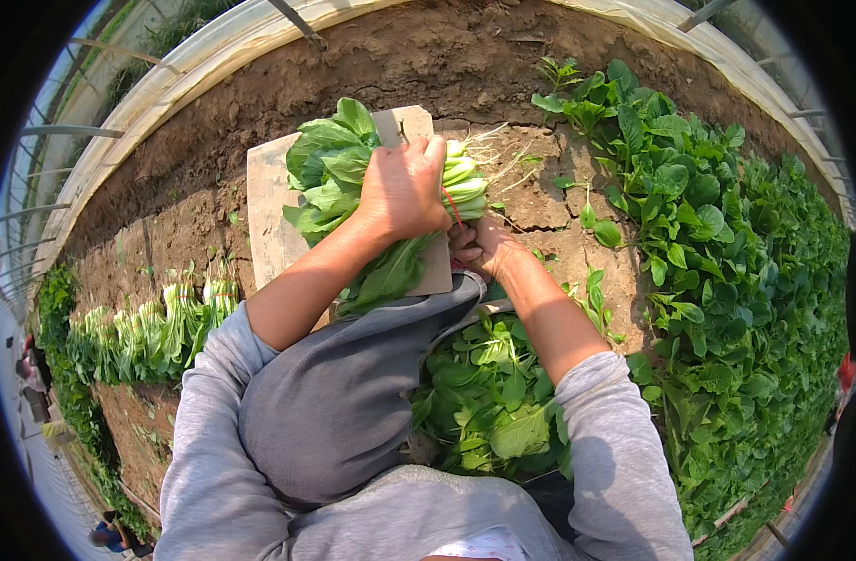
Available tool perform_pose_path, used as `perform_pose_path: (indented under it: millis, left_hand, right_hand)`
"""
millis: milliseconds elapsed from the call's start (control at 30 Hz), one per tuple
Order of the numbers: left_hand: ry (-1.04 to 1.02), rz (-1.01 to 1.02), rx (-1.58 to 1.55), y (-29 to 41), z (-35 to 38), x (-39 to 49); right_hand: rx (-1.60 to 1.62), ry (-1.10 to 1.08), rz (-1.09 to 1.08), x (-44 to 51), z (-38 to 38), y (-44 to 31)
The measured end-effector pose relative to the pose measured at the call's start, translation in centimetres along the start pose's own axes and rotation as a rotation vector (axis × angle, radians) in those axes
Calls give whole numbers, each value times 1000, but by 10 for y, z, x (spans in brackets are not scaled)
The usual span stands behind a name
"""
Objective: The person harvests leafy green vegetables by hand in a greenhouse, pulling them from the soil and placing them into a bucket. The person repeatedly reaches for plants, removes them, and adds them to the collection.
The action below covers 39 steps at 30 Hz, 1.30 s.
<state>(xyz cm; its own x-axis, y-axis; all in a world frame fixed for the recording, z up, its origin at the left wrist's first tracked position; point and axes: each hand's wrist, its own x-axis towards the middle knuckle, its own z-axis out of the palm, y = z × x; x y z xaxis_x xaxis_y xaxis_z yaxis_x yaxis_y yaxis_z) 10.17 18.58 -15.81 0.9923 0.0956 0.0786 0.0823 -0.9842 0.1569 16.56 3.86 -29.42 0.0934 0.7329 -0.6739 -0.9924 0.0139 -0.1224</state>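
Note:
My left hand [405,184] is wrapped around a bunch of leafy greens [333,168]. The pale stems [464,184] and thin roots point right, and the broad leaves spread to the left. A red tie [453,206] crosses the stems and runs down to my right hand [485,247]. The curled fingers of that hand pinch the tie just below the stem ends; part of the grip is hidden. Under the bunch lies a flat, worn board [273,210], its near edge by my knee.
Several tied bunches of greens [179,315] stand in a row at left. Loose greens [495,400] are heaped between my legs. Dense growing greens [716,280] fill the right side. Cracked soil [540,161] borders plastic greenhouse sheeting [210,59]. A person [109,536] is far off, lower left.

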Motion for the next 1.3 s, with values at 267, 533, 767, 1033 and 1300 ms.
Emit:
perform_pose_path:
  millis: [267,533,767,1033,1300]
  left_hand:
    - [-29,117,-81,-3,-3,14]
    - [-123,332,-33,9,-8,9]
    - [-207,425,110,-3,-20,25]
    - [-280,339,29,-3,-20,24]
    - [-122,327,-35,-4,-13,17]
  right_hand:
    - [164,-507,-296,65,-30,4]
    - [-397,-187,-841,61,-11,33]
    - [-389,-167,-837,48,0,28]
    - [-418,-171,-812,50,9,28]
    - [-594,-41,-809,30,8,44]
